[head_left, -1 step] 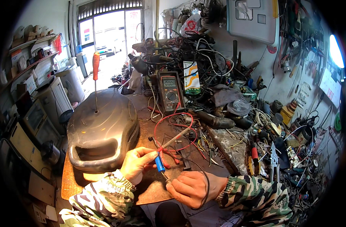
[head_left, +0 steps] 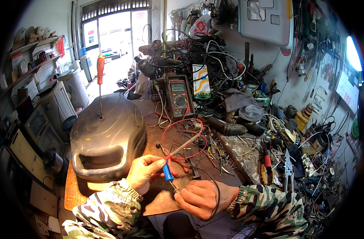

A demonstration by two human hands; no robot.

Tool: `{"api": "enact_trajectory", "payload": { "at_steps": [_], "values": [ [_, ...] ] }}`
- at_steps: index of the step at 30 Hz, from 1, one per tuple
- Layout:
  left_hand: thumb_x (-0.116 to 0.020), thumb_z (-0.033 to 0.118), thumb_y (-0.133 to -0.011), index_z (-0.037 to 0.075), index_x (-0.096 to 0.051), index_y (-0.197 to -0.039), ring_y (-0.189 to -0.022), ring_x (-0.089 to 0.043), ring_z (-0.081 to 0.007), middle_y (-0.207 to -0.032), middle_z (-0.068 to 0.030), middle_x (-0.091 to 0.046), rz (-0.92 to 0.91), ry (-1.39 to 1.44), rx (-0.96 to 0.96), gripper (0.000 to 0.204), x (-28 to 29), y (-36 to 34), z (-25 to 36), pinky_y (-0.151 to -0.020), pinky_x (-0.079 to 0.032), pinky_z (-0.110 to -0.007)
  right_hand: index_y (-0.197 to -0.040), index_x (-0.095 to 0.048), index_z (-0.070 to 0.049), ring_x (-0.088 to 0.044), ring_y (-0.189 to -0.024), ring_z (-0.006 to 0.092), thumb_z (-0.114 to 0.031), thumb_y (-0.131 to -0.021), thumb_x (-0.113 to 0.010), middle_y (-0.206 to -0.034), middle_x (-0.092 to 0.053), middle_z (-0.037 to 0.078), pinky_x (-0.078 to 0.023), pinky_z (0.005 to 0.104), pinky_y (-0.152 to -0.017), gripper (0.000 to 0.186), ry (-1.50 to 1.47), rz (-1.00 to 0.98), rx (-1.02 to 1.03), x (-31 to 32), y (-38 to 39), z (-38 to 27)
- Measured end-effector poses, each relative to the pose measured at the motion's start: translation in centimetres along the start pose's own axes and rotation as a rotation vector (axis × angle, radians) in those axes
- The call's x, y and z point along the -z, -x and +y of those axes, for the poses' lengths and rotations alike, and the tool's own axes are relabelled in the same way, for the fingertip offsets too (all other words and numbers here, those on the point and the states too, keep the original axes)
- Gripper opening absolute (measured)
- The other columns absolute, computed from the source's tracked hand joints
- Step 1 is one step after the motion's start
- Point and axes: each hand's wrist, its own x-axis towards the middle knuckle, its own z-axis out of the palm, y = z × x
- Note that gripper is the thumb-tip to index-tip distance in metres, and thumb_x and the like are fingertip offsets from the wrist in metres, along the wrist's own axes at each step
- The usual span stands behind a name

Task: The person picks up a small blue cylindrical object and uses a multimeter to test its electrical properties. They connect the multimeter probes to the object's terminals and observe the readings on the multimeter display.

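Note:
Between the thumb and fingers of my left hand (head_left: 142, 174) is a small blue cylinder (head_left: 167, 172), tilted over the table's front edge. A red lead's end meets its upper end by my fingertips. My right hand (head_left: 204, 197) is closed on a thin probe, mostly hidden by the fingers, whose metal tip reaches the cylinder's lower end. A black cable (head_left: 218, 191) loops over that hand. Beyond, a multimeter (head_left: 179, 99) stands upright with its display on, and a red test lead (head_left: 163, 135) curls in front of it.
Left of my hands sits a dark plastic case (head_left: 106, 133) with a handle opening; an orange-handled screwdriver (head_left: 100, 71) stands in its top. A brown tabletop (head_left: 160, 201) lies beneath. Tangled cables (head_left: 218, 55) pile up behind. Pliers (head_left: 288, 165) and loose parts crowd the right.

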Motion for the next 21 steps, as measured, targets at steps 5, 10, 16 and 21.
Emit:
{"api": "enact_trajectory", "payload": {
  "at_steps": [5, 10, 16, 21],
  "values": [
    [-0.071, 0.019, -0.092, 0.0, -0.062, -0.105, -0.085, -0.068, -0.0189, -0.095, -0.0128, -0.071, -0.009, -0.028, -0.01, 0.024, -0.11, 0.16, 0.18, -0.074, -0.054, -0.027, -0.1, -0.063, 0.013, -0.062, -0.067, 0.0215, -0.005, -0.066, -0.067, -0.08, -0.059, 0.013, -0.051, 0.0311, -0.056, 0.038, 0.021, 0.019, 0.009, -0.1, -0.02, 0.01],
    [-0.072, 0.019, -0.091, 0.001, -0.063, -0.104, -0.082, -0.067, -0.0173, -0.092, -0.0116, -0.07, -0.014, -0.044, -0.002, 0.024, -0.2, 0.29, 0.33, -0.071, -0.053, -0.026, -0.098, -0.064, 0.012, -0.062, -0.066, 0.0208, -0.006, -0.068, -0.067, -0.08, -0.059, 0.013, -0.05, 0.03, -0.056, 0.035, 0.011, 0.037, 0.012, -0.13, -0.13, 0.05],
    [-0.077, 0.02, -0.086, 0.004, -0.062, -0.1, -0.069, -0.062, -0.0102, -0.083, -0.0031, -0.065, 0.049, -0.015, 0.013, 0.026, -0.46, 0.21, 0.07, -0.061, -0.052, -0.024, -0.097, -0.064, 0.012, -0.06, -0.064, 0.0186, -0.007, -0.069, -0.067, -0.078, -0.057, 0.011, -0.046, 0.0289, -0.052, 0.033, 0.01, 0.068, 0.018, -0.16, -0.01, -0.02],
    [-0.074, 0.018, -0.088, 0.001, -0.061, -0.101, -0.074, -0.066, -0.0148, -0.088, -0.0089, -0.068, 0.071, -0.029, 0.034, 0.025, 0.18, 0.02, -0.28, -0.066, -0.056, -0.029, -0.091, -0.063, 0.009, -0.059, -0.066, 0.0182, -0.011, -0.067, -0.065, -0.081, -0.059, 0.011, -0.045, 0.0282, -0.053, 0.031, -0.002, 0.071, -0.007, -0.5, 0.29, -0.18]
  ]
}}
